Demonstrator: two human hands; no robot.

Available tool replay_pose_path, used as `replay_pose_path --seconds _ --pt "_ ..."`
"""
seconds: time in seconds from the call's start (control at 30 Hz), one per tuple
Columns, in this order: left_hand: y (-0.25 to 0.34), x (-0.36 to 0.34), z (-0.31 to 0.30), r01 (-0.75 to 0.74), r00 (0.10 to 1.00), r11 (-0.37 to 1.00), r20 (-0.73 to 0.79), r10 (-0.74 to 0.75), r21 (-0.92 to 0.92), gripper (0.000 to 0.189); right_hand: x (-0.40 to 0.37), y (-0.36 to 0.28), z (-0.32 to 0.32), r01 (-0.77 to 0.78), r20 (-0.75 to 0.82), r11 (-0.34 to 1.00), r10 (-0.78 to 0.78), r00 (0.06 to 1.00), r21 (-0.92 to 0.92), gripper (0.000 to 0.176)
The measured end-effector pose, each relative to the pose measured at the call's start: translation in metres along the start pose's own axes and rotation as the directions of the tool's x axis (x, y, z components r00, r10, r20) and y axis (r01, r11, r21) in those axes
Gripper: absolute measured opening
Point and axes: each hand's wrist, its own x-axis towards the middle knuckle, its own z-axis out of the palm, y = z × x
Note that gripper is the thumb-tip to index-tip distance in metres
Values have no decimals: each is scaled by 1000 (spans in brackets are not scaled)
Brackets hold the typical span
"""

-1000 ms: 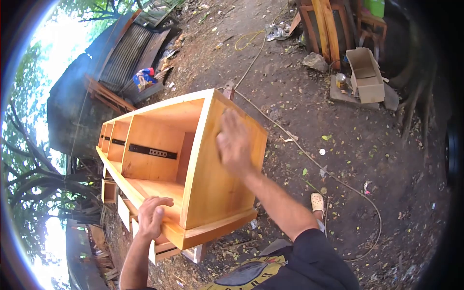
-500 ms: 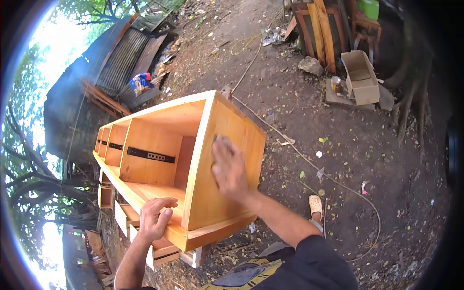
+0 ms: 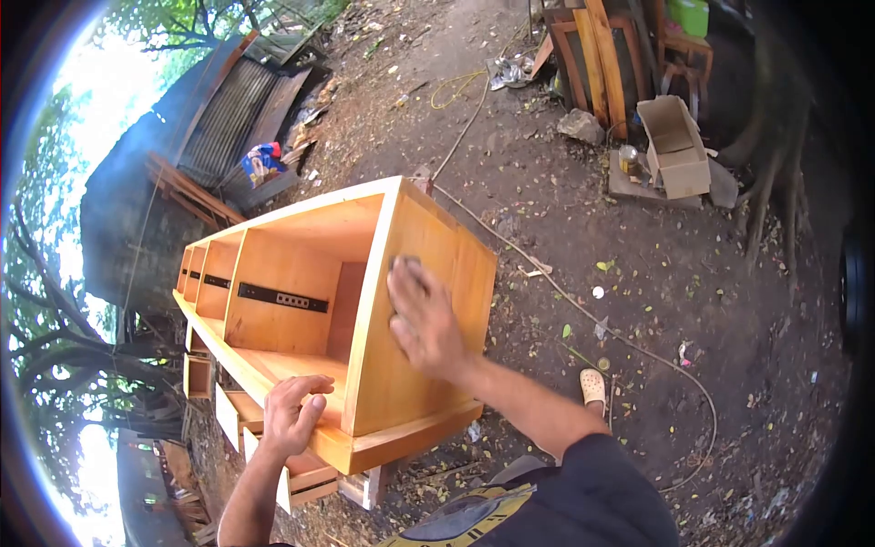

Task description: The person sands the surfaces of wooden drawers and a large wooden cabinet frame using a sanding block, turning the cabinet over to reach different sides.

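Observation:
A long, light-wood cabinet frame [image 3: 428, 392] fills the middle of the view, its open compartments facing left. Black metal drawer slides [image 3: 283, 298] are fixed to the inner dividers. My right hand [image 3: 424, 319] presses its fingers against the flat end panel. Under the fingertips shows a small dark edge, too covered to name. My left hand [image 3: 293, 415] lies across the front rail near the bottom corner, with fingers bent over it and thumb apart.
Several wooden drawers [image 3: 239, 407] sit below the cabinet, on the left. A hose or cable [image 3: 565, 290] winds over the dirt ground. Cardboard box [image 3: 682, 173], stone [image 3: 581, 128], leaning boards [image 3: 602, 73] and tree roots [image 3: 770, 201] are at the right. A corrugated metal sheet [image 3: 232, 109] stands upper left.
My right hand has shifted slightly left on the end panel. My left hand stays on the rail. The view has moved slightly.

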Motion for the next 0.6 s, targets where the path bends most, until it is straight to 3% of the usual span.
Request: replay_pose_path --seconds 0.1,0.2,0.3,0.4,0.5,0.6 --pt "1 -2 -1 5 1000 1000 -1 -5 -7 40 3 26 0 36 16 999 -36 999 -30 65" --pt "2 -1 1 9 1000 1000 -12 -9 -4 41 47 15 8 -89 -131 996 85 988 -26 64" --pt "1 0 1 20 1000 1000 -8 -20 -3 41 2 -14 2 -26 2 1000 26 1000 -14 65" --pt "2 0 2 24 1000 1000 -18 -24 -10 41 -13 32 5 -73 -37 996 71 997 -53 66" --pt "2 -1 5 37 999 999 -31 -38 -24 41 39 23 18 -82 -117 996 79 990 -22 67" --pt "1 -2 3 48 999 999 -25 -48 -19 41 14 -25 10 -32 48 999 33 998 -21 66"
